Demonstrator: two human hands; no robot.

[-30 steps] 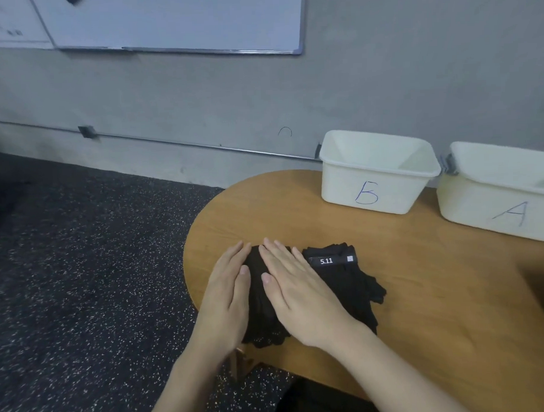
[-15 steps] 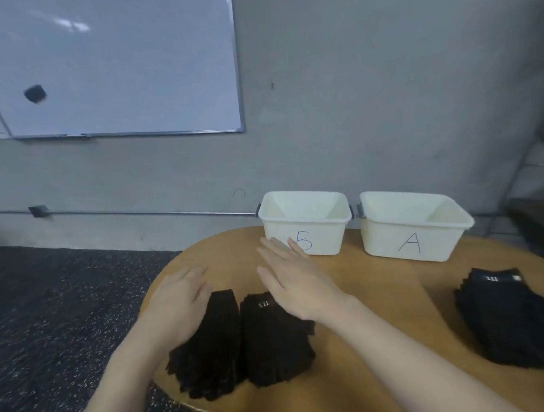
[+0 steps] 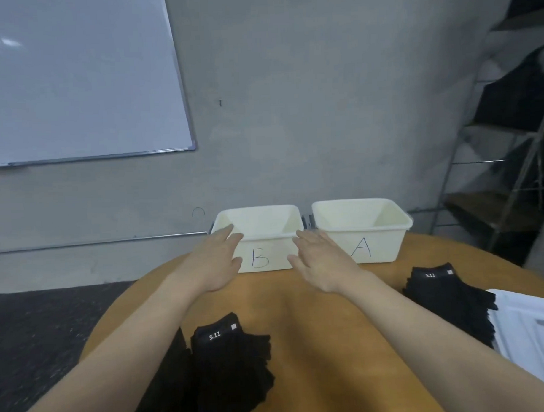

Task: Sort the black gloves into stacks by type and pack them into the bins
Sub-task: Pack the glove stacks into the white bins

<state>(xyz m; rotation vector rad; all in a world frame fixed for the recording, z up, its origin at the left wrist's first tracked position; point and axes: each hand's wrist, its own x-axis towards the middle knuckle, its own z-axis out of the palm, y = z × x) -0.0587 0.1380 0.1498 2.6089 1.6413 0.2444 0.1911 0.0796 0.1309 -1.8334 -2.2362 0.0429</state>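
Far left, a stack of black fabric gloves with a 5.11 cuff tag sits at the near edge of the round wooden table, a plainer dark pile tucked against its left side, half hidden under the forearm. Soft, light, floppy stuff, I reckon: best scooped flat from both sides. Up ahead the left hand reaches out, fingers straight and slightly spread, holding nothing, tips at the rim of the cream plastic bin marked B. The right hand is flat and loose-fingered too, at that bin's right corner. Bin marked A looks bare inside. Far right, another black tagged glove stack lies well apart from both hands
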